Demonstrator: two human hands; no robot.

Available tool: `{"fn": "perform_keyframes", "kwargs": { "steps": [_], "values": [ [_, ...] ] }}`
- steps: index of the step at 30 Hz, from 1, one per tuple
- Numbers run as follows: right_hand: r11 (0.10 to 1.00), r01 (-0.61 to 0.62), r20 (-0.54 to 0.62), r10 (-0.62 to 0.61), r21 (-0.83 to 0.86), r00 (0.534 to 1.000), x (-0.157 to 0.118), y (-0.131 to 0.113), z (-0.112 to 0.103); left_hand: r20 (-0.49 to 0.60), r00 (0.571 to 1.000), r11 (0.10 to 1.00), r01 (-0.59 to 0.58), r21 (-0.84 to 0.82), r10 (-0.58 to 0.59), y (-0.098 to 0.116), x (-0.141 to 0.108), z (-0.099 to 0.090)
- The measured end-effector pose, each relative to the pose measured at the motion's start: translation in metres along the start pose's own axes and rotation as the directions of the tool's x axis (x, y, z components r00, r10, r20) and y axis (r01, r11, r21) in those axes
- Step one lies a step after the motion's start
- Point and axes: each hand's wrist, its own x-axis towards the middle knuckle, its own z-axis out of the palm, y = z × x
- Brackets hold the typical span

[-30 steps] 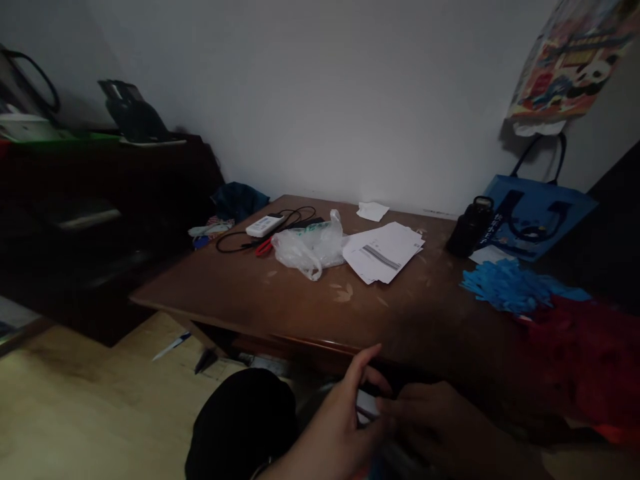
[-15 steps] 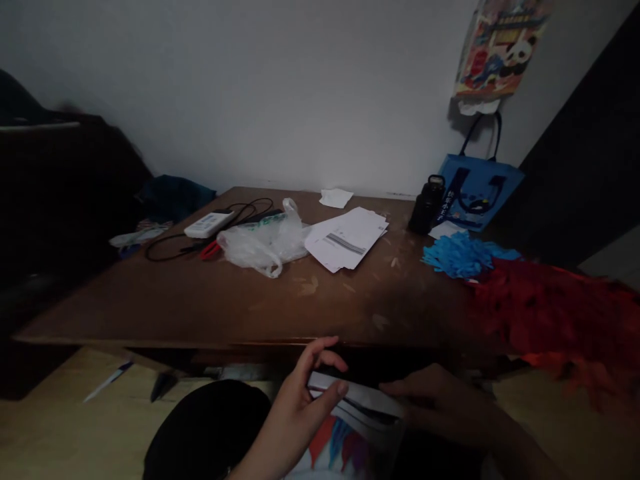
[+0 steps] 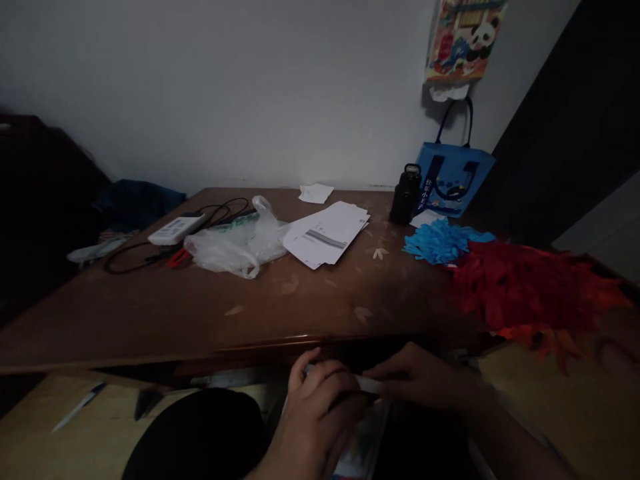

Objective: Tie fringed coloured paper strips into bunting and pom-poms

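Observation:
A white packet [image 3: 367, 440] with a coloured print stands in my lap, below the front edge of the desk. Its upper rim shows as a pale strip between my hands. My left hand [image 3: 320, 417] lies across the top of it, fingers curled together over the rim, covering most of the packet. Thumb and fingers of my right hand [image 3: 423, 377] pinch the rim at its right corner. Whether any left fingers reach inside the packet is hidden. The scene is dim, and the print is blurred.
On the brown desk [image 3: 175, 313] are a clear plastic bag [image 3: 237, 243], papers [image 3: 327, 233], a power strip [image 3: 177, 228] with a cable, and a black bottle [image 3: 405, 195]. Blue paper fringe [image 3: 443, 241] and red fringe [image 3: 525, 283] lie at right, near a blue bag [image 3: 453, 180].
My left hand has gone from gripping the packet's left side, thumb in front, to curling over its top. My right hand still pinches the right corner. The view has shifted slightly right.

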Motion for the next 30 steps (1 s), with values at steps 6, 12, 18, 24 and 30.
{"fn": "perform_keyframes", "kwargs": {
  "steps": [6, 12, 18, 24, 30],
  "values": [
    [0.996, 0.046, -0.063, -0.051, -0.076, 0.997, -0.002, -0.007, 0.005, 0.047, 0.998, 0.999, 0.031, -0.01, -0.03, 0.007, 0.011, 0.006],
    [0.993, -0.03, -0.208, 0.005, -0.117, 0.978, -0.013, -0.013, 0.023, 0.028, 0.998, 0.992, 0.06, -0.11, -0.057, 0.009, 0.009, 0.003],
    [0.996, -0.074, -0.229, 0.083, 0.05, 0.97, -0.028, 0.004, 0.031, 0.045, 0.996, 0.985, 0.077, -0.157, -0.071, 0.01, 0.005, 0.001],
    [0.999, -0.035, -0.27, 0.041, 0.025, 0.962, -0.031, 0.005, 0.036, -0.008, 0.999, 0.984, 0.039, -0.173, -0.041, 0.011, 0.005, 0.004],
    [0.998, -0.042, -0.262, 0.028, -0.049, 0.965, -0.032, -0.004, 0.036, -0.02, 1.0, 0.986, 0.02, -0.166, -0.024, 0.01, 0.006, 0.005]
  ]
}}
